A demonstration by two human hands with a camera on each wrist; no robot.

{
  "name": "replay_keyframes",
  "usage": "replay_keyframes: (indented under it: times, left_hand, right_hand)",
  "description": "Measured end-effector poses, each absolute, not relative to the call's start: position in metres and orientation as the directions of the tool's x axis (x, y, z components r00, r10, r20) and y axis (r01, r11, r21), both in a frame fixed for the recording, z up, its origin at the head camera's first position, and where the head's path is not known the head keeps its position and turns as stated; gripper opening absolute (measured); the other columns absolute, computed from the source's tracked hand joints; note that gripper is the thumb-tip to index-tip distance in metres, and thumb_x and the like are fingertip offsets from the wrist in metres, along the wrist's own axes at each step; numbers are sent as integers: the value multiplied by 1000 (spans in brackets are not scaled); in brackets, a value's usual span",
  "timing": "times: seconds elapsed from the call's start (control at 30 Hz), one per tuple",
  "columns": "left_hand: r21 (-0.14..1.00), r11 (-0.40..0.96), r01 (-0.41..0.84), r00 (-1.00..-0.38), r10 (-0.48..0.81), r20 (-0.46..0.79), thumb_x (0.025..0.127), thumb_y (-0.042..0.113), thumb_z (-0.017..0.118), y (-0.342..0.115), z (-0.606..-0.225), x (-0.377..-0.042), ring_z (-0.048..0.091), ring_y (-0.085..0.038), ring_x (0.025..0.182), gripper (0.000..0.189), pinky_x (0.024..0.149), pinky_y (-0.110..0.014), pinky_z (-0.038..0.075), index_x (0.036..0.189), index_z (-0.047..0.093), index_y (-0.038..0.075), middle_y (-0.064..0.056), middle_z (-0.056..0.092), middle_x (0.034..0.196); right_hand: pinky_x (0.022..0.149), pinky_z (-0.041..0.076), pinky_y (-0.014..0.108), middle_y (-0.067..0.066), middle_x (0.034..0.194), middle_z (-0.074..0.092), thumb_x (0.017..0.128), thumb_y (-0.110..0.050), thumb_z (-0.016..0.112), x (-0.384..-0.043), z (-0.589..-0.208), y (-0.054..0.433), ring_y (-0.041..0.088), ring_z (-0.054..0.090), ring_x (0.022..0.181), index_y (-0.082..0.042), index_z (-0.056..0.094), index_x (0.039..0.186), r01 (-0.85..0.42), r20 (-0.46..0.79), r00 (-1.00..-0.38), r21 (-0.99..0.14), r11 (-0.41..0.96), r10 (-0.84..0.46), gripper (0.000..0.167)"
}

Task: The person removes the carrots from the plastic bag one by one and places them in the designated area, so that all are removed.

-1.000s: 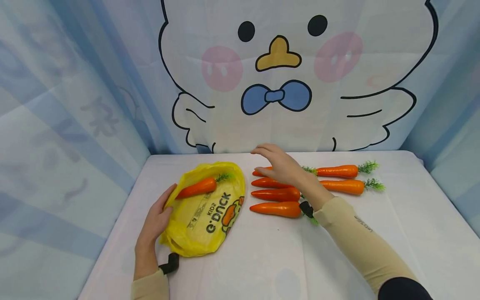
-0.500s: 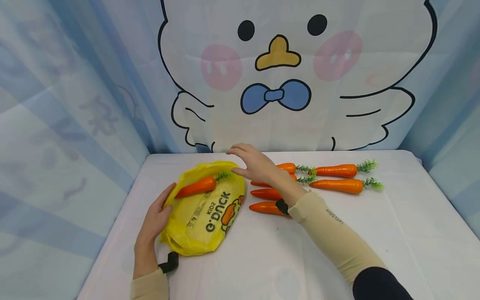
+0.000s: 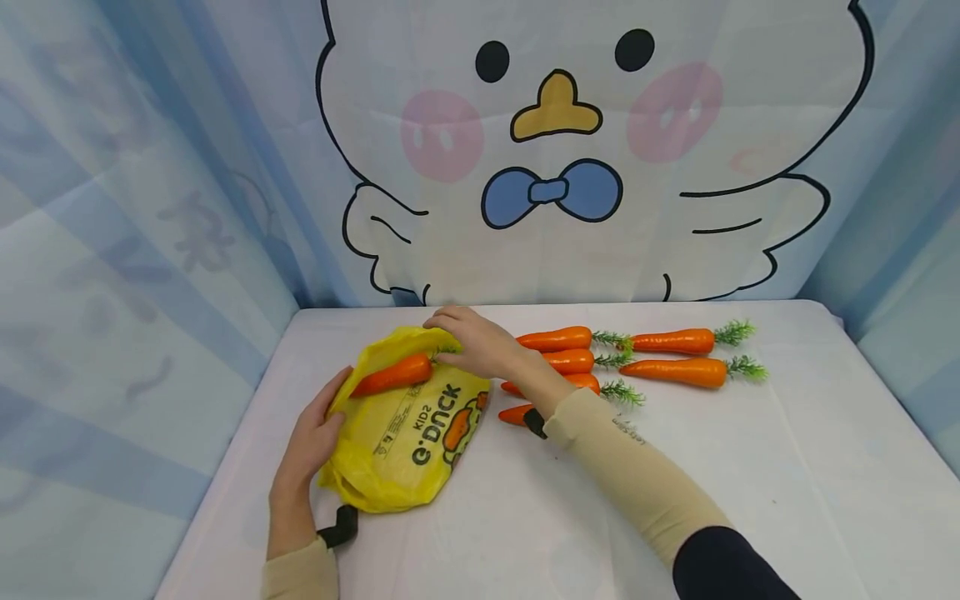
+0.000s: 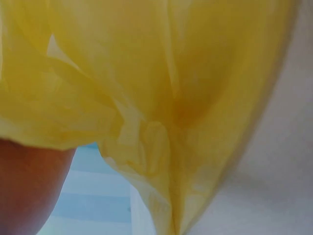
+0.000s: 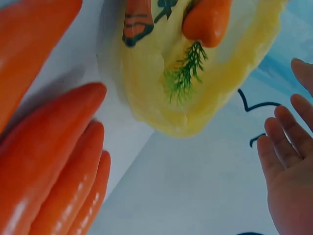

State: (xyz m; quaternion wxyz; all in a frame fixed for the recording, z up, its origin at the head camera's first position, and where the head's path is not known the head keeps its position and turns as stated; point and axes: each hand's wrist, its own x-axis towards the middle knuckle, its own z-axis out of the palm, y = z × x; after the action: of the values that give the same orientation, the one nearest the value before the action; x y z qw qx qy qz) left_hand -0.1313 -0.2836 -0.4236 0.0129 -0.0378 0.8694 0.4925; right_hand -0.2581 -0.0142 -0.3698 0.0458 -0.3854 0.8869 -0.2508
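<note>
A yellow plastic bag [image 3: 360, 467] with a printed duck lies on the left side of the table. One orange toy carrot [image 3: 397, 375] with green leaves rests in its mouth. My left hand [image 3: 311, 433] grips the bag's left edge, thumb on the near side; the bag [image 4: 122, 73] fills most of the left wrist view. Over the bag's far right rim is my right hand [image 3: 480, 342], close to the carrot's leaves. In the right wrist view this hand [image 5: 291, 181] has its fingers extended and holds nothing, with the carrot's leafy end [image 5: 210, 22] beside it.
Several carrots [image 3: 555, 337] lie in a row right of the bag, partly under my right forearm. Two more carrots [image 3: 675, 372] lie farther right. A printed curtain [image 3: 555, 258] stands along the table's back edge.
My right hand has moved left from above the row of carrots to the bag's far right rim, and a little lower. The left hand, bag and carrots stay put.
</note>
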Motion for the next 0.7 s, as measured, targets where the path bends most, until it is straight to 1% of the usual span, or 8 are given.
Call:
replay_keyframes:
  times: [0.1,0.33,0.57,0.7]
  left_hand:
    - [855,513,-81,-997,-57,-61,99,-1,36,-284,-424,-131,19,-32,151,64,121,-54,16,161,29,14,-11,27,164]
    - [848,521,-99,-995,-60,-79,99,0,36,-286,-424,-129,19,-32,151,64,121,-54,15,161,28,15,-10,26,165]
    - [846,526,-88,-996,-61,-66,99,-1,35,-286,-424,-131,20,-32,151,65,121,-54,16,161,29,15,-10,27,164]
    - [853,516,-81,-997,-53,-63,99,-2,36,-286,-424,-132,20,-32,151,65,121,-54,16,161,29,15,-10,27,164]
  right_hand:
    - [115,35,39,6,150,47,96,-23,71,-257,-375,-23,23,42,136,-14,55,144,-661,98,-693,-483,574,-714,51]
    - [116,33,39,5,151,46,97,-23,69,-253,-384,-39,22,40,138,-16,54,146,-648,56,-689,-494,580,-722,51]
    - [115,33,35,4,148,50,97,-25,69,-253,-393,-52,21,44,136,-15,56,143,-707,85,-648,-439,555,-757,49]
    - [115,34,33,4,148,50,97,-26,69,-254,-400,-59,20,44,136,-15,57,143,-706,64,-645,-432,562,-761,49]
